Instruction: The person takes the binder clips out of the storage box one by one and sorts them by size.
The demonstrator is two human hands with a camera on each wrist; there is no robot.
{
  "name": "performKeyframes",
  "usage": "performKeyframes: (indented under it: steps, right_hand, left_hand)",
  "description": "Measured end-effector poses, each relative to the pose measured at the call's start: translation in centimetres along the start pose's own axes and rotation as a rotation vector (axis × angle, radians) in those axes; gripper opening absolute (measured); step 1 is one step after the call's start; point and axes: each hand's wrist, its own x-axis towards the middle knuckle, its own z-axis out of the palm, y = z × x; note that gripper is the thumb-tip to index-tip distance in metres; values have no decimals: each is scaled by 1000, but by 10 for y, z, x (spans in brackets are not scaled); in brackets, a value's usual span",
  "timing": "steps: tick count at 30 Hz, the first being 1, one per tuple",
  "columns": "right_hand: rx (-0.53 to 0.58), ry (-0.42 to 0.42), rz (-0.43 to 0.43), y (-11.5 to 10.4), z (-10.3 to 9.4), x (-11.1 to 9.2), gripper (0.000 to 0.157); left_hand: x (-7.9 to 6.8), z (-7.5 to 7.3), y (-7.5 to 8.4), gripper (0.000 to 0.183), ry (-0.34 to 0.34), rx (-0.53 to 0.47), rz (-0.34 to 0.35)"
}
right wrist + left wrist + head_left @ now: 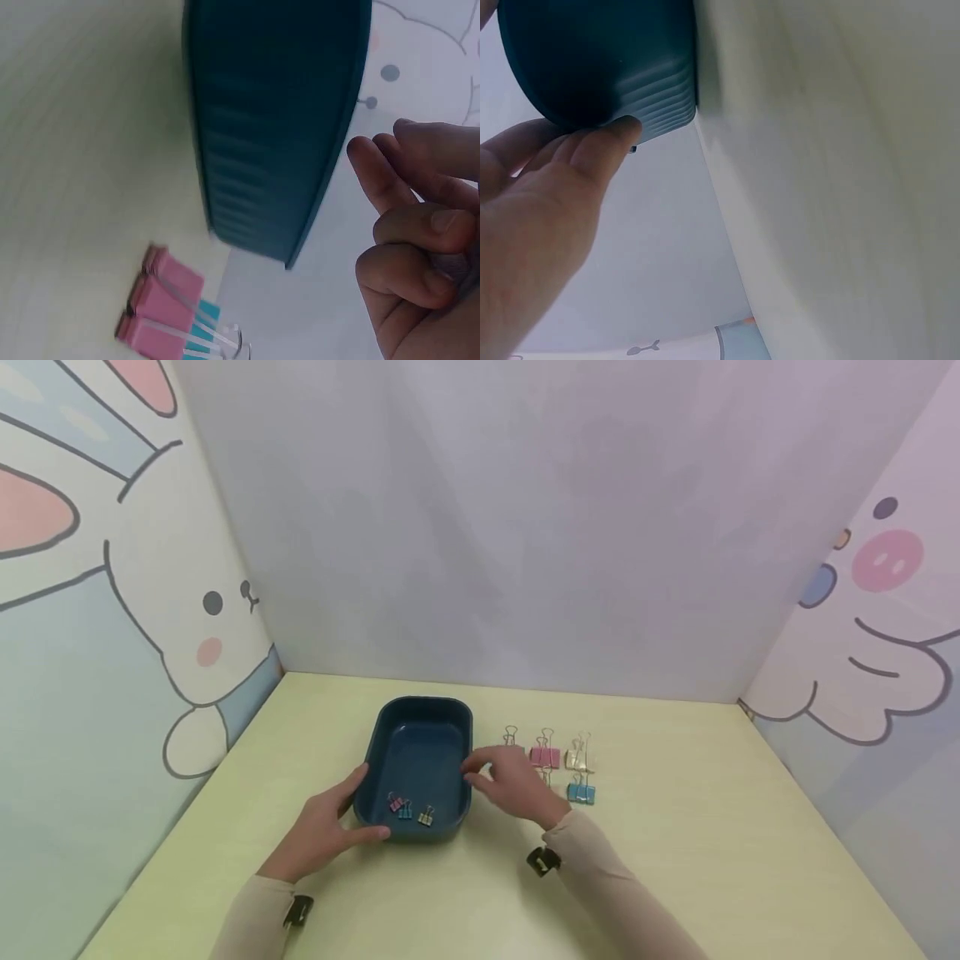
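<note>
Gripping the blue tray (420,756) is the left hand (321,828); the right hand (517,781) curls by its rim, whether empty I can't tell.

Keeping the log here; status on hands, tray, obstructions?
Left hand grips tray, near-left corner. Right hand at right rim, grip unclear. Three small clips inside. Right hand partly hides outside clips.
</note>
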Motion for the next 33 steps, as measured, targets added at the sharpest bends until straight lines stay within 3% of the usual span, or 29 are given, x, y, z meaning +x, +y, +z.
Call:
performKeyframes:
  steps: [6, 12, 16, 22, 33]
  right_hand:
    - [-144, -161, 1, -24, 26, 18, 12]
    - [-457, -229, 28, -50, 39, 35, 10]
    - [-568, -278, 13, -59, 49, 41, 12]
    - [-602, -327, 43, -58, 60, 43, 11]
    - [-498, -325, 72, -49, 62, 47, 5]
  left_hand:
    - [0, 1, -1, 109, -2, 8, -27]
    - [-1, 1, -4, 108, 13, 17, -22]
    - [-1, 2, -6, 107, 15, 16, -20]
    - [-1, 3, -4, 107, 3, 9, -14]
    - [0, 0, 0, 106, 8, 20, -9]
